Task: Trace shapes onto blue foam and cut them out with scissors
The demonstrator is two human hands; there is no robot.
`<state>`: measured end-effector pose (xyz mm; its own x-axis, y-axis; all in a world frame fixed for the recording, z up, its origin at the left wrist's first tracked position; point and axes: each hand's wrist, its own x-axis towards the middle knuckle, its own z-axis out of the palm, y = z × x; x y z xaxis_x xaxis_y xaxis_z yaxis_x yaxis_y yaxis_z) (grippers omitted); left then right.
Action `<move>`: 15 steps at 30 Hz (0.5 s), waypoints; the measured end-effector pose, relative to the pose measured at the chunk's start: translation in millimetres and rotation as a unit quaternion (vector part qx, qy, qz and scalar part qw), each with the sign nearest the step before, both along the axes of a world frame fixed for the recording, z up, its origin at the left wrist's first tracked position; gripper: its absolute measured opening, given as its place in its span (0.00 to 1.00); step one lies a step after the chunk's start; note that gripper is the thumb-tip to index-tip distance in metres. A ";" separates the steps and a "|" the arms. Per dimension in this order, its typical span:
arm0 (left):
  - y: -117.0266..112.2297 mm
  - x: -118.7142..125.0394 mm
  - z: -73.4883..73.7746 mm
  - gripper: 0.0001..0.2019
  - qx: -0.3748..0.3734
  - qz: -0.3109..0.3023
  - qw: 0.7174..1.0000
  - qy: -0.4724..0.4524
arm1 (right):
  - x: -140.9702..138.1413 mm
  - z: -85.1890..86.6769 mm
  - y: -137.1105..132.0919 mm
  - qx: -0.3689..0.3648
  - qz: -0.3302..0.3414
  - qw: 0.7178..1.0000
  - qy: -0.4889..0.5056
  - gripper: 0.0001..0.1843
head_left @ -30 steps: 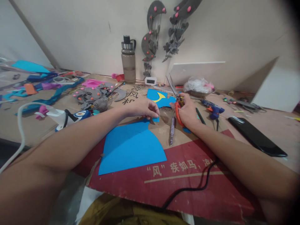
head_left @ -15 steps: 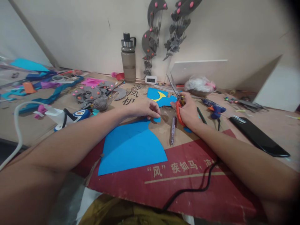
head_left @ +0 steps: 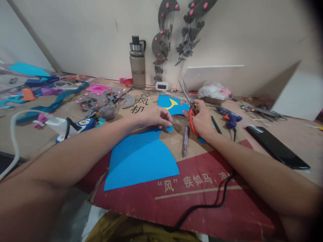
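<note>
At the far left of the table, an orange block-shaped piece (head_left: 29, 94) lies beside a long, wavy teal strip (head_left: 57, 102). Nearer the front, a white-and-blue device with a black band (head_left: 75, 129) rests next to the person's left forearm, and behind it sits a tangled heap of grey crescents dotted pink and orange (head_left: 98, 102). A flat, bright-blue sheet with a curved right side (head_left: 141, 164) lies near the front left corner of the red-and-brown cardboard (head_left: 202, 215). Above its rear edge is the left hand (head_left: 161, 118), its fingers curled and thumb near the forefinger; a small blue tab (head_left: 170, 128) shows beneath the fingertips, though I cannot tell whether they pinch it. Toward the table's rear edge, a tall grey translucent bottle (head_left: 138, 70) stands left of a small white digital clock (head_left: 162, 86). In front of the clock lies a blue piece bearing a yellow crescent (head_left: 173, 105). A slim purple pen (head_left: 185, 143) lies between the forearms. The right hand (head_left: 200, 119) grasps orange-handled metal scissors (head_left: 192, 124), blades slightly parted and pointing toward the rear edge. Farther right are a dark-blue glue gun with an orange nozzle (head_left: 232, 120) and a glossy black phone (head_left: 277, 146), near the cardboard's right edge.
</note>
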<state>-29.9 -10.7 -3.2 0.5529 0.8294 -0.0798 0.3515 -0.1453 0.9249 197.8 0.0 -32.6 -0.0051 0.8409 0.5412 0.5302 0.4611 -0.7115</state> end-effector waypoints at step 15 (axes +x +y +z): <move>6.7 -12.6 28.0 0.06 0.192 0.046 0.959 0.201 | 2.8 4.6 4.2 -0.002 -0.002 1.000 0.021 0.29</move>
<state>-42.5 -4.0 24.9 0.4649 0.8840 0.0494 0.6964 -0.3995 0.5962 200.6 4.2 -28.0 0.0212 0.8435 0.5366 0.5026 0.4550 -0.7351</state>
